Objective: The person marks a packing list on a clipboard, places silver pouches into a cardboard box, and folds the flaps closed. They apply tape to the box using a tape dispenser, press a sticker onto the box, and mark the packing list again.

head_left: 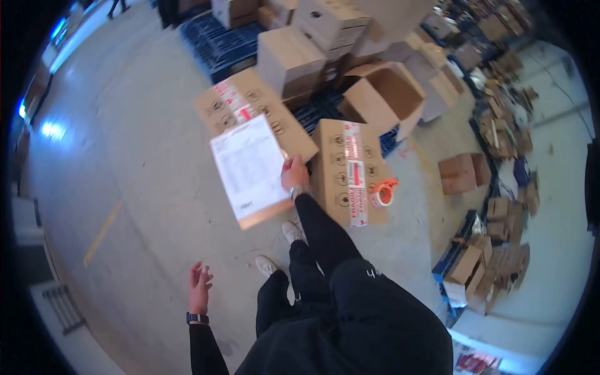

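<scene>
My right hand (295, 175) grips the right edge of a brown clipboard (257, 218), its fingers partly hidden. A white printed sheet (249, 164) lies on the board and covers most of it. Behind the clipboard is a taped carton (247, 84) with printed symbols, partly covered by the sheet. Just right of my right hand stands a second carton (336, 169), sealed with red-and-white fragile tape. On its right side rests a tape roll with an orange dispenser (383, 192). Away from everything, my left hand (199, 287) hangs over the floor, fingers loosely bent and apart, holding nothing.
Stacked cartons (290, 62) stand on blue pallets (222, 45) ahead. An open carton (390, 97) sits behind the taped one, and another box (464, 173) lies on the floor to the right. Flattened cardboard (509, 269) lines the right wall. A person's legs (117, 7) show far off.
</scene>
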Action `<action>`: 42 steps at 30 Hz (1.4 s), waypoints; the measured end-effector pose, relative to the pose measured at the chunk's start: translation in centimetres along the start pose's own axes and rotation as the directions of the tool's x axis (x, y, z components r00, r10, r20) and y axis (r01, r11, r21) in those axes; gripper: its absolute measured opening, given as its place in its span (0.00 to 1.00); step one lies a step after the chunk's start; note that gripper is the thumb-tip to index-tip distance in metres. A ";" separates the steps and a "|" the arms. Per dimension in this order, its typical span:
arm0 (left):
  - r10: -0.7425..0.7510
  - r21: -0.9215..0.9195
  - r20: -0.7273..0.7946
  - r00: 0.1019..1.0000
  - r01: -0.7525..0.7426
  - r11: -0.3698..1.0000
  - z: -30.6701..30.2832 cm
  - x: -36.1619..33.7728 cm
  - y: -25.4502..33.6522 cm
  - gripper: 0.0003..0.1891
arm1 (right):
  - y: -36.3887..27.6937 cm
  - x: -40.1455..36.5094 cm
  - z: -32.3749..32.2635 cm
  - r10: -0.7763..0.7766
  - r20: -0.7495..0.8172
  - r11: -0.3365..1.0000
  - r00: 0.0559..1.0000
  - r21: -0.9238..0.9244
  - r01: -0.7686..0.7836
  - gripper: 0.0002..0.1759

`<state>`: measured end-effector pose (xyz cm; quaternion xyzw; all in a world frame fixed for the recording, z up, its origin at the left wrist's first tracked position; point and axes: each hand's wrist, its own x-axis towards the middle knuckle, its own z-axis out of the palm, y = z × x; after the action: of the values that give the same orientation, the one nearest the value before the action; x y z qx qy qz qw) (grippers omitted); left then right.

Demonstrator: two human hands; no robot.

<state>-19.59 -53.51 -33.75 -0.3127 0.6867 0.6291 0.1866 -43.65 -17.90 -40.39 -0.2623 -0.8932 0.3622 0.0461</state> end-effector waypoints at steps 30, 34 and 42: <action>0.000 0.031 0.919 0.393 -0.073 0.997 53.5 -23.1 1.8 0.18 | 38.9 -25.2 -48.3 0.528 -0.115 0.637 0.841 0.708 -0.303 0.21; -0.040 0.084 0.944 0.327 -0.122 0.989 60.0 -25.0 3.4 0.18 | 43.6 -22.4 -53.4 0.497 0.128 0.432 0.858 0.822 -0.372 0.21; -0.013 0.042 0.969 0.247 -0.113 0.993 74.0 -20.8 5.9 0.20 | 46.2 -11.1 -60.7 0.386 -0.002 0.605 0.922 0.756 -0.252 0.20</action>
<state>-18.40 23.23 -26.10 0.1704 0.4688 0.6580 0.5641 2.51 42.01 -25.72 -0.4049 -0.5985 0.6733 0.1568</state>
